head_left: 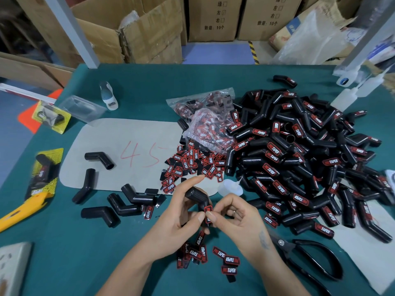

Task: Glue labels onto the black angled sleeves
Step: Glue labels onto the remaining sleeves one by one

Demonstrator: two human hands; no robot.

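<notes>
Seen from above: a green table (139, 82) filling most of the frame, with cardboard boxes (149, 28) stacked along the top edge.

At right of centre, a large heap of finished sleeves (299, 157): short black tubes bent at a shallow angle, matte, each carrying a small black label with red border and white lettering.

Left of centre, a grey sheet (119, 142) marked in red with "45". On and just below it, unlabelled sleeves (99, 159), plain black and open at the ends.

At upper centre, clear bags of labels (205, 116), crumpled, partly resting on the heap. Below them, a spill of loose labels (192, 165); a smaller cluster of spare labels (213, 257) at lower centre.

At lower right, black scissors (310, 257). At far left, a yellow cutter (23, 208).

Just above the hands, a small translucent glue bottle (229, 186) with a thin nozzle.

At lower centre, the held sleeve (197, 199), lifted off the table, bend pointing up. Left hand (181, 214) curled round it, forefinger stretched upward. Right hand (235, 212) with fingers bent, thumb and forefinger pinching the held label (208, 213) against the sleeve's lower end, meeting the left thumb there.
</notes>
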